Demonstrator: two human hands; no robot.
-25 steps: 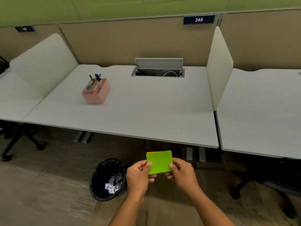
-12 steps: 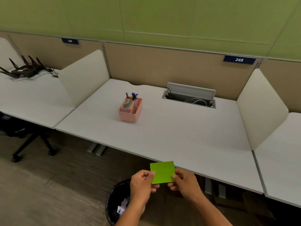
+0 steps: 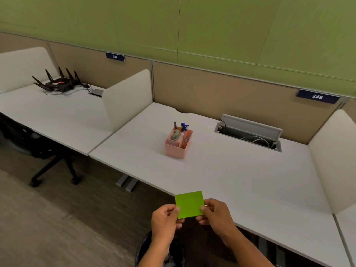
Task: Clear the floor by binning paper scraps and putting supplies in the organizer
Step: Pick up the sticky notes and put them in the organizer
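While the green sticky pad [image 3: 189, 204] sits level at the table [image 3: 240, 180] edge, I see my left hand [image 3: 166, 222] and right hand [image 3: 215, 214] pinching its lower corners; the pink organizer [image 3: 178, 144] stands well beyond, the bin [image 3: 143, 251] directly below my wrists.

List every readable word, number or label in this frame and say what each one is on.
"247": white digits on a dark blue plate on the partition top above the left desk.
"248": white digits on a dark blue plate on the partition top above the right end of the near desk.
Pink organizer: front label too small to read.
Green sticky-note pad: blank.
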